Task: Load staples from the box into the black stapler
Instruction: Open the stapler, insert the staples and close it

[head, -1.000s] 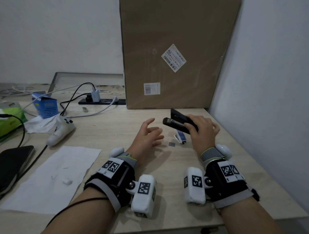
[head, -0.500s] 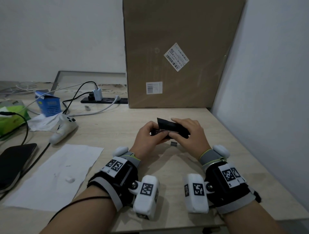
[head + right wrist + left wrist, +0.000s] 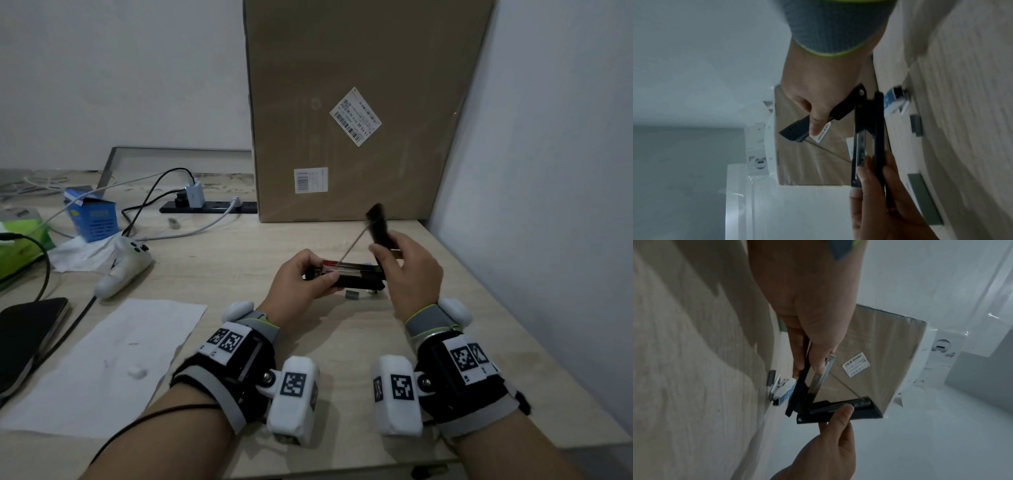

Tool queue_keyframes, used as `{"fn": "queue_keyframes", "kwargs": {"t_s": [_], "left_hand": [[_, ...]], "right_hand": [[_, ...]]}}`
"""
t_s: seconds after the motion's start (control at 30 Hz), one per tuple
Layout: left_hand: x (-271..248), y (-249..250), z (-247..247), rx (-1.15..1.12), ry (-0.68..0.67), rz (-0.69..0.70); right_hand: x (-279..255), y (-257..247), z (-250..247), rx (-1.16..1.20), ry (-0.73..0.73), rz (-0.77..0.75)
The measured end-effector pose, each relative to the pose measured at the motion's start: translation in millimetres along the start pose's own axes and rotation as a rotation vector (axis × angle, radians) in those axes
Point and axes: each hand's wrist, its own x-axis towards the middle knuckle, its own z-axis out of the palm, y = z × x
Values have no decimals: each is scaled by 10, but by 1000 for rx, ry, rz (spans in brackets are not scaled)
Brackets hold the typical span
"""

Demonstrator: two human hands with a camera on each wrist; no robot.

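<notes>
You swung the black stapler [image 3: 346,274]'s lid [image 3: 378,228] up with your right hand [image 3: 409,274] gripping it; your left hand [image 3: 299,282] clamped the base, so the channel lay exposed for staples.

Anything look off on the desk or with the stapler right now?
Nothing looks damaged. The black stapler is hinged open on purpose, left hand holding its base, right hand lifting its lid. One small grey strip lies loose on the desk beneath it, probably staples.

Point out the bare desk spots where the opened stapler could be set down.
Bare desk lies between the white controller, the left hand and the power strip; more between the paper sheet and wrists. Crowded: beneath the stapler, by the staple box.
</notes>
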Motion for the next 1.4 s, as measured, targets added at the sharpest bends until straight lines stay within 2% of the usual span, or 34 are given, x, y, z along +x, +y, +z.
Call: {"fn": "queue_keyframes", "kwargs": {"t_s": [0.13,0.33,0.43,0.47,0.53,0.7,0.8,0.93,1.07,1.17,1.23,1.4], "left_hand": [[4,-3,-25,-23,-5,-4],[-2,-3,-37,-81,14,-1],[-16,-5,-55,-152,11,-26],[-26,-5,-57,-184,6,-40],[-39,-3,-53,-212,-14,-72],[-57,22,-48,-218,-73,-104],[-66,45,-46,-273,-52,-88],[-41,31,-59,-331,24,-65],[-7,-3,-78,-347,105,-57],[4,-34,-78,-312,122,-48],[12,-54,-89,-292,131,-43],[25,-78,-80,-271,121,-40]], "right_hand": [[-4,0,1,98,61,183],[39,65,11,272,238,484],[76,146,14,625,338,707],[77,168,13,759,339,756],[72,184,9,868,302,780],[60,227,27,942,222,773],[62,240,35,924,167,764],[58,215,56,689,78,730],[11,192,59,439,-125,537],[-37,194,114,248,-401,306],[-40,202,147,91,-570,208],[-33,232,158,-122,-656,90]]}}
